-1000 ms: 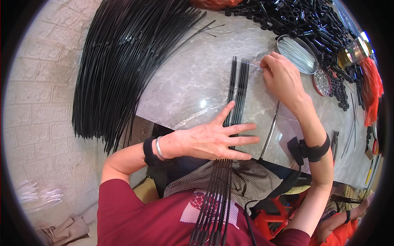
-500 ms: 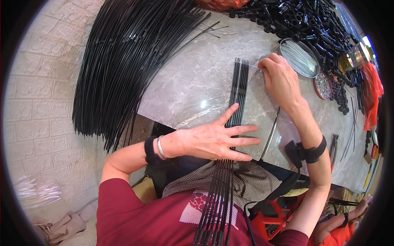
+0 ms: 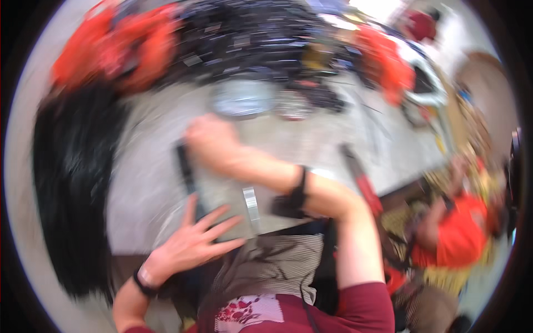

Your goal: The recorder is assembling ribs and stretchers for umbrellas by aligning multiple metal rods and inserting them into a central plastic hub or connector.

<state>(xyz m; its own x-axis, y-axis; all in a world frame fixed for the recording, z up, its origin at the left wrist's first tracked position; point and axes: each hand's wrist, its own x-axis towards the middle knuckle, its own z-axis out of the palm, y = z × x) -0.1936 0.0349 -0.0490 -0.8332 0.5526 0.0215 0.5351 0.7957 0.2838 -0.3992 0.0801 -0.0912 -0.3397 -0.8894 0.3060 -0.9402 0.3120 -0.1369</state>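
Note:
Motion blurs the whole view. A narrow bundle of thin black rods [image 3: 186, 166] lies on the grey table [image 3: 144, 144]. My left hand [image 3: 194, 238] is spread with its fingers apart, lying across the lower part of the bundle. My right hand [image 3: 214, 141] is curled closed at the bundle's far end; its fingertips are smeared, and I cannot make out what is in them. A shiny metal rod [image 3: 251, 205] lies to the right of my left hand.
A large sheaf of black rods [image 3: 78, 188] hangs over the left edge. Behind are a round dish [image 3: 242, 100], a smaller dish [image 3: 293, 105] and heaped black parts [image 3: 244, 44]. Red-handled pliers [image 3: 361, 180] lie right. A person in orange-red [image 3: 458, 236] sits at the right.
The view has swung to the right, so the table and hands appear further left. My left hand stays spread over the rods. The thin pale strand at my right hand no longer shows.

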